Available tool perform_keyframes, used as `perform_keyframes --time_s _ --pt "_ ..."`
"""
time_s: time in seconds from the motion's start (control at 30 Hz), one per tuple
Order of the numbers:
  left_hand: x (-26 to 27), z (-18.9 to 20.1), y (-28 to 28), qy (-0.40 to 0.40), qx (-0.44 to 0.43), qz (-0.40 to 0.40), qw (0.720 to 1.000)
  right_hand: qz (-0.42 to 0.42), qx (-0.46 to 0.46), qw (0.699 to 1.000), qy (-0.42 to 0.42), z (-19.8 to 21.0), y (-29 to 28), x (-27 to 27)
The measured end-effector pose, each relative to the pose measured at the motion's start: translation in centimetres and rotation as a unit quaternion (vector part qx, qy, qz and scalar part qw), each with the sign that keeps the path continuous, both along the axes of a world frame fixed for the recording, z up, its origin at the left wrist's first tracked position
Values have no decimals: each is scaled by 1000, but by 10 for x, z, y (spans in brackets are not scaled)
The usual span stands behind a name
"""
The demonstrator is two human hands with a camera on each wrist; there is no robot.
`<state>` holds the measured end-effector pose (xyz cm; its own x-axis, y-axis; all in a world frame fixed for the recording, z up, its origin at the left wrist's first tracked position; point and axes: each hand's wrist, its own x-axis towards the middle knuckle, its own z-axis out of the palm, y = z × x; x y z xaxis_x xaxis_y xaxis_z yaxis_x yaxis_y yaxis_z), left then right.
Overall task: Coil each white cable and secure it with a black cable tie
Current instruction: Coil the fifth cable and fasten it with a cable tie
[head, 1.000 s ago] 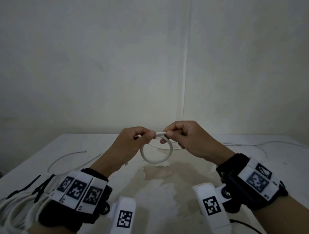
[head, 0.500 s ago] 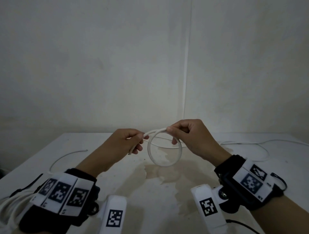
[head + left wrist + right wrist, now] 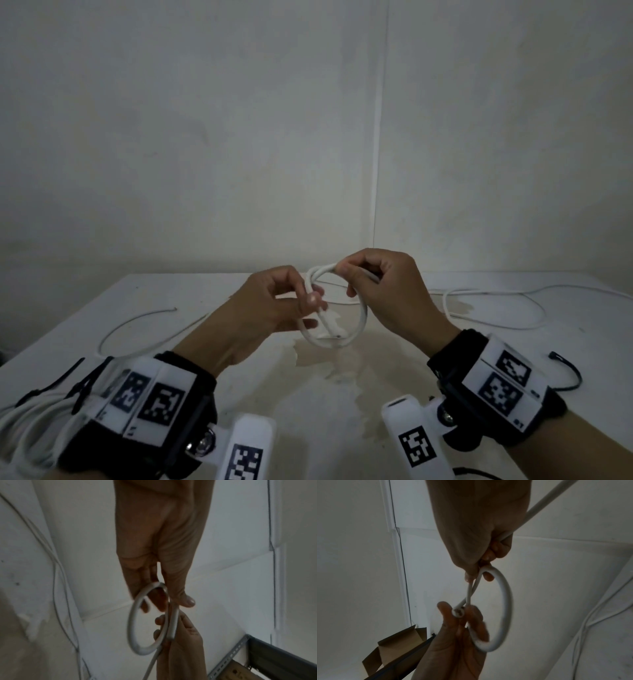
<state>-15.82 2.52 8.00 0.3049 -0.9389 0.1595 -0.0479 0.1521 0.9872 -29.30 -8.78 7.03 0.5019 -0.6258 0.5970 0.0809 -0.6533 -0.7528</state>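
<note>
The right hand (image 3: 383, 294) pinches the top of a small loop of white cable (image 3: 359, 318) between thumb and curled fingers, holding the crossing strands together at the loop's upper edge; from the right wrist view the cable (image 3: 505, 601) runs through that fist and out past the wrist. The left hand (image 3: 274, 308) meets the loop on its left side — thumb and fingers close on the cable's free end, whose cut tip (image 3: 458, 612) shows between the fingertips in the right wrist view. In the left wrist view the loop (image 3: 135, 622) hangs below the left fingers (image 3: 145, 577), with the right hand (image 3: 180, 642) gripping its far side. The loop is held in the air above the bench (image 3: 308, 394), over a pale stained patch (image 3: 342, 363) on the surface, between the two hands. Further out, the rest of the cable trails off to the right across the bench (image 3: 496, 308). A thin curved wire (image 3: 137, 325) lies on the left part of the bench, apart from the hands. At the near left edge sits a bundle of coiled white cables (image 3: 24, 421) with black cable ties (image 3: 51, 387) lying on it — partly hidden behind the left wristband. A short black tie (image 3: 572, 373) curls near the right wrist.
</note>
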Motion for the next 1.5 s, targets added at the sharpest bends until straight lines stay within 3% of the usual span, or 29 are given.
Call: perform_keyframes --time_s 0.13,0.23,0.37,0.47,0.53,0.57,0.67,0.73,0.93,1.13,1.2,1.27,1.33,1.5 --pt "-9 5 -5 -13 -27 74 997 -4 -3 1000 -21 1 1 -2" --pt "-5 2 -8 -134 -34 148 979 4 8 1000 -17 2 3 -3" --pt "-4 -10 -11 -290 -77 233 925 41 58 997 2 0 9 -1" --pt "5 -18 -14 -450 -102 283 841 45 73 996 8 -3 10 0" --pt "8 -20 -16 -485 -122 284 818 42 84 996 8 -4 9 -1" --pt "8 -19 -16 -467 -129 272 831 38 87 995 10 -5 7 -1" --pt "2 -14 -14 -325 -79 194 922 15 86 996 15 -6 3 -3" --pt "0 -13 -12 -267 -43 130 954 0 77 997 17 -5 0 -3" --pt "2 -13 -7 -242 30 68 967 -21 47 998 39 -8 -6 -6" --pt "13 -7 -6 -349 60 22 935 -24 30 998 50 -7 -9 -11" --pt "12 -6 -7 -296 56 5 953 -23 32 998 52 -6 -10 -12" --pt "8 -5 -8 -172 43 -20 984 -17 36 998 56 -5 -11 -12" --pt "3 -5 -10 -68 30 -41 996 -13 34 998 59 -4 -12 -11" --pt "-5 -11 -14 -55 44 -20 997 4 41 997 64 0 -16 -14"
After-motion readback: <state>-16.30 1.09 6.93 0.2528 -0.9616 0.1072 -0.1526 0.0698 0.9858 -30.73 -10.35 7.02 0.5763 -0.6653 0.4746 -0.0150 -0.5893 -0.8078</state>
